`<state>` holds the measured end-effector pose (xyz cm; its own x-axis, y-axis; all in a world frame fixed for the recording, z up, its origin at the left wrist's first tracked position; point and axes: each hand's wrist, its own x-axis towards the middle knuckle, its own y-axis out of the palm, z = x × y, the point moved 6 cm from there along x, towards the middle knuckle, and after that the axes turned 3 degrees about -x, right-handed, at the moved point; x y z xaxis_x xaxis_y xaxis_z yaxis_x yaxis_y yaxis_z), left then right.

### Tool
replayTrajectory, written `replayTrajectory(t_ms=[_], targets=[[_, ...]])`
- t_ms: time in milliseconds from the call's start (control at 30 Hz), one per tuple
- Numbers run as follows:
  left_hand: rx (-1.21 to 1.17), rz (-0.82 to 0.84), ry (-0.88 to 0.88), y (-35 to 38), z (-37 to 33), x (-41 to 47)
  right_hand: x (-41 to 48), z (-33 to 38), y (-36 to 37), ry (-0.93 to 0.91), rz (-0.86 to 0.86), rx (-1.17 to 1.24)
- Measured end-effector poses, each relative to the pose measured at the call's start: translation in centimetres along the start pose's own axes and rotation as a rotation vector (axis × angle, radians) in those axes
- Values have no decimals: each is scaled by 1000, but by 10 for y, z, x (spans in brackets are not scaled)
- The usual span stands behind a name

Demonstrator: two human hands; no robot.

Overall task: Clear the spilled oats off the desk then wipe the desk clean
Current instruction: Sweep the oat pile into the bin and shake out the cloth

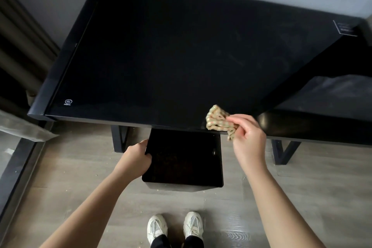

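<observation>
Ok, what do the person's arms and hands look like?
The left forearm and right forearm are bare, no sleeves in view. The left hand and right hand are ungloved; no watch, bracelet or ring shows.

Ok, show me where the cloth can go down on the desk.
The desk top is bare from the front-left logo to the far-right label. Crowded only at the front edge: right hand gripping the cloth, left hand holding the black bin below it.

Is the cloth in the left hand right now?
No, the right hand pinches the cloth, while the left hand grips the black bin.
</observation>
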<state>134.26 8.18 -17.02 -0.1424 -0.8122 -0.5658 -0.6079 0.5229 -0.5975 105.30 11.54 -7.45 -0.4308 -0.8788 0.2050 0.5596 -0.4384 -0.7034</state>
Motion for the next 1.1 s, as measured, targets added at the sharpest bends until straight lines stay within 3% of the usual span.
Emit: replayTrajectory(t_ms=[100, 167, 333, 467, 600, 700, 800, 1100], targets=[[-2, 2, 10, 4, -8, 2, 1, -18, 2, 123, -99, -95], [0, 2, 10, 6, -10, 2, 0, -6, 18, 53, -80, -158], [-24, -9, -8, 2, -8, 0, -18, 51, 69, -172, 224, -82], [-30, -56, -43, -9, 4, -12, -31, 63, 78, -185, 355, 110], [-46, -97, -76, -20, 19, -19, -26, 62, 64, -123, 213, 218], [-66, -127, -111, -29, 33, -22, -18, 57, 61, -12, 49, 132], [-81, -150, -125, -42, 47, -23, -19, 67, 82, 21, 73, 23], [-129, -102, -82, -96, 90, -4, -32, 166, 177, -171, 188, -77]])
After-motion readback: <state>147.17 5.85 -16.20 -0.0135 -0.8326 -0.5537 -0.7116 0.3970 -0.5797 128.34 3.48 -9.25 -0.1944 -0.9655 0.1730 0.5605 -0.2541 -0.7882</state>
